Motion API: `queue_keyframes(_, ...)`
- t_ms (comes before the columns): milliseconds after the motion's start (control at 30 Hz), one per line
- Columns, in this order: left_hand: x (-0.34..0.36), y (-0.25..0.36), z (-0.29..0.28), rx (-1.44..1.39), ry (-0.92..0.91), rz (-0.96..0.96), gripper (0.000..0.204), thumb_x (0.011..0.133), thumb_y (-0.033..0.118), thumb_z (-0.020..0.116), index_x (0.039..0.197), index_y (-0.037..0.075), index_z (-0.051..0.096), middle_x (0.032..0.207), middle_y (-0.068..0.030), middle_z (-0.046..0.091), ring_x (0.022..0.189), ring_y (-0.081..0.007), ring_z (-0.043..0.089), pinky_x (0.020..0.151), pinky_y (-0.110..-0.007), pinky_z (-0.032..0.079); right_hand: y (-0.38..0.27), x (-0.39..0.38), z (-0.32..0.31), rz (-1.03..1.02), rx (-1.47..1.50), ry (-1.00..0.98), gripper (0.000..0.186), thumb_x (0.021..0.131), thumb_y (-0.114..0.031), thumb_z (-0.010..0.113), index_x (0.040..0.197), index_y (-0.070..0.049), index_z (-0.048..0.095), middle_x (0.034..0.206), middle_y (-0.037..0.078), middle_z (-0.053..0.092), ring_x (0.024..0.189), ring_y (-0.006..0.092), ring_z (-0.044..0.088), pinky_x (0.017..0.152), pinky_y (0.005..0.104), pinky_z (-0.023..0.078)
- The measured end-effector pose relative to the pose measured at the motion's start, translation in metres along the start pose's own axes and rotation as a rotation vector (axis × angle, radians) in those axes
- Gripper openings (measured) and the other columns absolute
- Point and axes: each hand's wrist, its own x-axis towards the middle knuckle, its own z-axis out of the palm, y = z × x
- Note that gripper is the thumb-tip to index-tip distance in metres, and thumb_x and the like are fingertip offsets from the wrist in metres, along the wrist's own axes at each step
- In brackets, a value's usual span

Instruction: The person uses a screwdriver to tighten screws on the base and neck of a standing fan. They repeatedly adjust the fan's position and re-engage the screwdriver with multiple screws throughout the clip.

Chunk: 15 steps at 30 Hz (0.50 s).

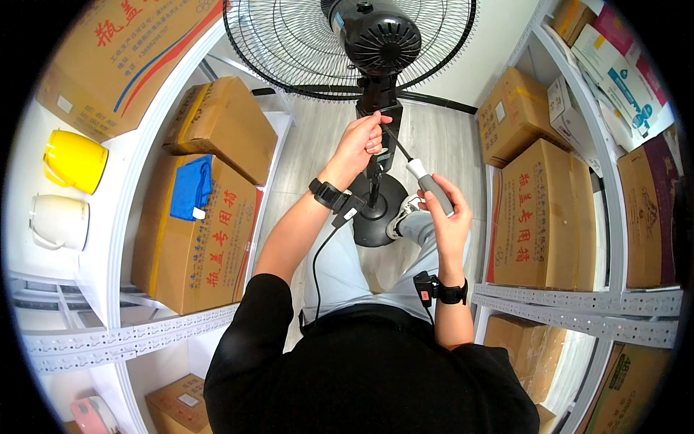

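Note:
A black standing fan (376, 40) with a round wire cage stands right in front of me on a round black base (379, 210). My left hand (361, 141) is closed around the fan's neck just under the motor housing. My right hand (442, 210) grips a screwdriver (426, 181) by its grey and white handle. Its dark shaft points up and left to the fan's neck beside my left fingers. Both wrists wear black bands, and a thin black cable hangs from the left one.
White metal shelves line both sides of the narrow aisle. Cardboard boxes (217, 130) and a blue cloth (191, 186) sit on the left, with a yellow jug (72, 159) and a white jug (58, 220). More boxes (546, 210) fill the right shelves.

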Motion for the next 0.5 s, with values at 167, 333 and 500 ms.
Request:
queue_keyframes(167, 0.001, -0.001, 0.0, 0.008, 0.044, 0.019, 0.024, 0.094, 0.019, 0.046, 0.099, -0.003, 0.056, 0.063, 0.0034, 0.042, 0.049, -0.0061, 0.034, 0.046, -0.023, 0.029, -0.004, 0.016, -0.005, -0.048, -0.018, 0.091, 0.032, 0.086, -0.001, 0.063, 0.117, 0.006, 0.058, 0.104, 0.015, 0.063, 0.089, 0.0197, 0.067, 0.072, 0.0293, 0.058)
queue_keyframes(333, 0.0, 0.003, 0.0, -0.066, 0.09, -0.049, 0.026, 0.092, 0.019, 0.045, 0.093, -0.003, 0.058, 0.075, -0.0053, 0.053, 0.057, -0.0105, 0.043, 0.051, -0.025, 0.035, -0.002, 0.036, 0.0, -0.073, -0.013, 0.097, 0.032, 0.086, -0.001, 0.063, 0.117, 0.006, 0.058, 0.108, 0.017, 0.062, 0.088, 0.0197, 0.067, 0.071, 0.029, 0.058)
queue_keyframes(500, 0.003, 0.003, -0.01, -0.052, 0.105, -0.036, 0.033, 0.095, 0.028, 0.046, 0.096, -0.003, 0.059, 0.085, -0.0101, 0.058, 0.064, -0.0134, 0.048, 0.057, -0.028, 0.041, 0.002, 0.042, 0.006, -0.056, 0.005, 0.077, 0.033, 0.086, -0.002, 0.064, 0.117, 0.006, 0.058, 0.11, 0.018, 0.061, 0.088, 0.0208, 0.067, 0.069, 0.0287, 0.059)
